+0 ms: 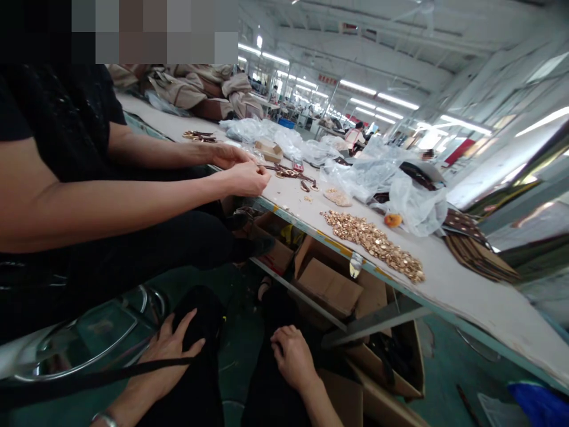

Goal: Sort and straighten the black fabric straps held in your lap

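Observation:
My left hand [171, 350] rests on my left leg in dark trousers, its fingers spread. A dark strap [111, 375] runs across it from the left. On my other thigh lies my right hand [293, 356], fingers loosely bent and nothing visible in it. The table beside me bears a long heap of small gold-coloured metal pieces [373, 240]. A seated co-worker on the left has both hands [249, 175] together over the table edge, near brown straps with gold-coloured rings [291, 173]; what those fingers pinch is too small to tell.
Clear plastic bags [368, 169], an orange-yellow round object [393, 220] and stacked brown pieces [478, 252] lie along the table [484, 302]. Cardboard boxes [329, 287] stand underneath. A metal-framed chair [89, 350] is at my left. Brown and beige goods [191, 89] are piled farther back.

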Available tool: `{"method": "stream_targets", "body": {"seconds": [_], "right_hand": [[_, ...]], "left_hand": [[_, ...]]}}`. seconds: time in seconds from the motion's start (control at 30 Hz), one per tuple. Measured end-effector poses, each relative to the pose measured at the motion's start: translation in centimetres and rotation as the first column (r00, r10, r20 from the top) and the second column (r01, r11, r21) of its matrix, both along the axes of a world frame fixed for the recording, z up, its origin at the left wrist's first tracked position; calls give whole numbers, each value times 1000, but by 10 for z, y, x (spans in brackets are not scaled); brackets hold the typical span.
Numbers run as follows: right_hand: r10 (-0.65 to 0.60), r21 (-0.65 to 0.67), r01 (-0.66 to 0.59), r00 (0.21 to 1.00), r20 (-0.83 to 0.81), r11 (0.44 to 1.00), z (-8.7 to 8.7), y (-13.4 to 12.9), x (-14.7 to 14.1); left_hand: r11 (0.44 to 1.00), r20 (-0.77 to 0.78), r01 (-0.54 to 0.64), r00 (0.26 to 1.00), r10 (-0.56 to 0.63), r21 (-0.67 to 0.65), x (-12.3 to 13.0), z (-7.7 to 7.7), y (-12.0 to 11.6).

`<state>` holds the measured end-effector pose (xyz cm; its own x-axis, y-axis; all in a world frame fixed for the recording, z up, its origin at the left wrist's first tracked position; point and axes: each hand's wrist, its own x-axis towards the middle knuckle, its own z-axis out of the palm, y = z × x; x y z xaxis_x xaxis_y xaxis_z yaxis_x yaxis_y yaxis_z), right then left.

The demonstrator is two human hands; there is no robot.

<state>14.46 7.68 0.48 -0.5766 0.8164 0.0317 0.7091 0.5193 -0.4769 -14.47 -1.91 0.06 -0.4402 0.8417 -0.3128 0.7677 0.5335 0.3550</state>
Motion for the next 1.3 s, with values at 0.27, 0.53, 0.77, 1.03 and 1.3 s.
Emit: {"method": "stream_targets", "body": {"seconds": [0.27,0.53,0.77,1.03,1.3], "right_hand": [[-79,-42,82,993,84,996,-16,-2,29],[-109,-88,110,994,18,990,-27,0,43],[-50,-95,43,997,-64,995,-16,1,27],[123,-120,-124,992,-18,985,-16,12,-15],[155,-95,-147,985,76,984,-26,25,-21]], "left_hand": [[1000,-53,8,999,-8,-13,8,-7,10],[998,-92,42,995,-46,-49,16,3,15],[1000,-75,6,997,-8,-17,17,2,7],[999,-82,1,997,-5,-43,16,9,6],[995,-49,-95,994,93,-41,10,4,-9]]}}
